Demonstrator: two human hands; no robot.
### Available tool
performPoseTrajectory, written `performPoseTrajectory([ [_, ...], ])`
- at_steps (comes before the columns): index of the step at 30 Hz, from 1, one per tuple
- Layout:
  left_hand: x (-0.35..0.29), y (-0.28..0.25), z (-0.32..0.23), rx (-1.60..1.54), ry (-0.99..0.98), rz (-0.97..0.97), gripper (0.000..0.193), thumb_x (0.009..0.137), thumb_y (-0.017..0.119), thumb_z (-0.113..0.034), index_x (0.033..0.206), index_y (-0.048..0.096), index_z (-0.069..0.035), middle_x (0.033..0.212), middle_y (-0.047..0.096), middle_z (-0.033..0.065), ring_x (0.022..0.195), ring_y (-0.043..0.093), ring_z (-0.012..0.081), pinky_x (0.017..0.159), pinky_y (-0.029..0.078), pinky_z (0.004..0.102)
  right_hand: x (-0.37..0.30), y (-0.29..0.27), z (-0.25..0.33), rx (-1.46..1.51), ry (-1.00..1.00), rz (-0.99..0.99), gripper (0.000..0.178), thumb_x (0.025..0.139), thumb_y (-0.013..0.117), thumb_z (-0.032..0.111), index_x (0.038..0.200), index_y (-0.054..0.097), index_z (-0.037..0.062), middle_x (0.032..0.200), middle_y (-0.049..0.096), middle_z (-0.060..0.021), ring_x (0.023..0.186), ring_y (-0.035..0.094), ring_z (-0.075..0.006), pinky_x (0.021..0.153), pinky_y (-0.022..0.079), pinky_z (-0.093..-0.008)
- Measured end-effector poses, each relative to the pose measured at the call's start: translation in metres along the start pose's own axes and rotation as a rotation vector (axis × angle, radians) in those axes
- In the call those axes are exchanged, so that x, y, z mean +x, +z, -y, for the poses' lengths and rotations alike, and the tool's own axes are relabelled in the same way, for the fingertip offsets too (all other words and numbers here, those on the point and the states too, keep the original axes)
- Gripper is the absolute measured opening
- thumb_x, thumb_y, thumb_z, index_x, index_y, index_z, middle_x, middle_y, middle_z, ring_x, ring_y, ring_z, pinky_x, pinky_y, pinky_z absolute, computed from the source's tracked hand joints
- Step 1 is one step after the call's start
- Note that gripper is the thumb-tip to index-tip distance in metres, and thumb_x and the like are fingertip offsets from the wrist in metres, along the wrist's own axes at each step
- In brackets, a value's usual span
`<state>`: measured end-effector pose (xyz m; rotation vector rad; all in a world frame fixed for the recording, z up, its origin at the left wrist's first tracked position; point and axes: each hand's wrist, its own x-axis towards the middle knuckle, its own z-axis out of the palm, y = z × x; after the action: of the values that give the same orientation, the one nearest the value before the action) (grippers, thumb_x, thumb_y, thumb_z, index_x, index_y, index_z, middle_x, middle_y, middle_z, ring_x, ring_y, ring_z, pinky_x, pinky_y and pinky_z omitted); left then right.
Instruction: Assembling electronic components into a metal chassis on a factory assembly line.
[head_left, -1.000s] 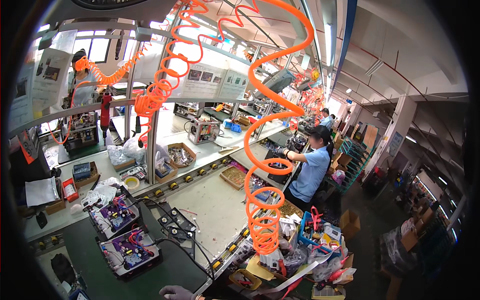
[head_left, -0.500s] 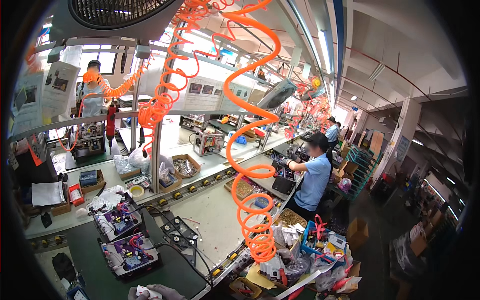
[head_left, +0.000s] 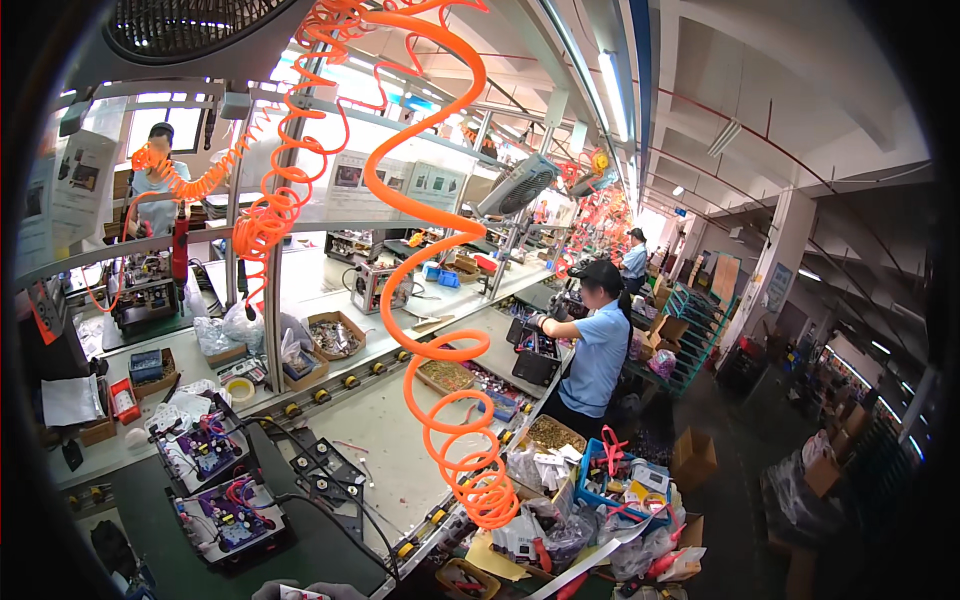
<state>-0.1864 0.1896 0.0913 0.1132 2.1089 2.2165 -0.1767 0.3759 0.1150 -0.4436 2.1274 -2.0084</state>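
Note:
At the lower edge my left hand (head_left: 272, 591) and my right hand (head_left: 336, 592), both in grey gloves, are closed around a small white piece with red marks (head_left: 302, 594). Most of it and of my fingers is cut off by the picture's edge. Ahead of them, on a dark green mat (head_left: 190, 583), lie two opened units with purple circuit boards: a nearer unit (head_left: 228, 518) and a farther unit (head_left: 203, 447). Black cables run from both to the right. Beyond the mat lies a black metal plate (head_left: 325, 478) with round holes.
An orange coiled hose (head_left: 440, 350) hangs before me. To the right stand a blue crate (head_left: 600, 490) of parts and bags, and a box of small fittings (head_left: 555, 433). A co-worker in a blue shirt (head_left: 600, 360) works farther along the line. Parts boxes (head_left: 335, 335) line the left shelf.
The view has swung slightly right, so the scene sits farther left. My hands and the white piece have sunk lower at the edge. The co-worker's dark unit is now tilted up.

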Motion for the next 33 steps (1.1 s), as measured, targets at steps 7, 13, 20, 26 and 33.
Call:
performPoseTrajectory([
  [7, -0.001, 0.005, -0.014, -0.039, -0.027, 0.129, 0.02, 0.088, 0.064, -0.017, 0.099, 0.066, 0.0, 0.084, 0.066, 0.0041, 0.073, 0.058, 0.0106, 0.066, 0.049, 0.0243, -0.002, -0.011, -0.009, 0.126, 0.1, -0.015, 0.019, 0.088, 0.065, 0.024, 0.091, 0.064, 0.0049, 0.077, 0.063, -0.0012, 0.074, 0.056, -0.009, 0.066, 0.048, -0.027],
  [13, -0.001, 0.009, -0.014, 0.017, -0.021, 0.147, 0.018, 0.089, 0.064, -0.017, 0.095, 0.066, 0.0, 0.081, 0.066, 0.0039, 0.069, 0.058, 0.0098, 0.064, 0.048, 0.0234, -0.006, -0.014, -0.02, 0.171, 0.108, -0.042, 0.018, 0.086, 0.067, 0.023, 0.087, 0.065, 0.0053, 0.074, 0.062, -0.0004, 0.071, 0.054, -0.0072, 0.063, 0.047, -0.0251],
  [20, 0.0, 0.024, -0.029, -0.008, -0.006, 0.159, 0.017, 0.089, 0.064, -0.017, 0.094, 0.066, -0.001, 0.083, 0.067, 0.0038, 0.073, 0.058, 0.0097, 0.065, 0.049, 0.0244, -0.009, -0.024, -0.017, 0.123, 0.04, -0.101, 0.014, 0.084, 0.066, 0.017, 0.089, 0.065, 0.0039, 0.075, 0.063, -0.0018, 0.071, 0.056, -0.009, 0.063, 0.047, -0.0253],
  [26, 0.002, 0.031, -0.046, -0.052, 0.015, 0.186, 0.017, 0.088, 0.065, -0.014, 0.098, 0.065, -0.001, 0.085, 0.066, 0.003, 0.075, 0.059, 0.0099, 0.068, 0.049, 0.0237, -0.01, -0.027, -0.013, 0.137, -0.048, -0.172, 0.012, 0.081, 0.067, 0.015, 0.084, 0.064, 0.0034, 0.075, 0.06, -0.0037, 0.071, 0.056, -0.0107, 0.062, 0.046, -0.0259],
  [33, -0.001, 0.026, -0.048, -0.032, 0.03, 0.21, 0.017, 0.087, 0.065, -0.011, 0.1, 0.065, 0.0, 0.086, 0.066, 0.0029, 0.077, 0.059, 0.0098, 0.071, 0.049, 0.0222, -0.012, -0.022, -0.013, -0.134, -0.242, -0.261, 0.012, 0.078, 0.069, 0.014, 0.082, 0.063, 0.0041, 0.077, 0.06, -0.0098, 0.071, 0.058, -0.0227, 0.063, 0.047, -0.0322],
])
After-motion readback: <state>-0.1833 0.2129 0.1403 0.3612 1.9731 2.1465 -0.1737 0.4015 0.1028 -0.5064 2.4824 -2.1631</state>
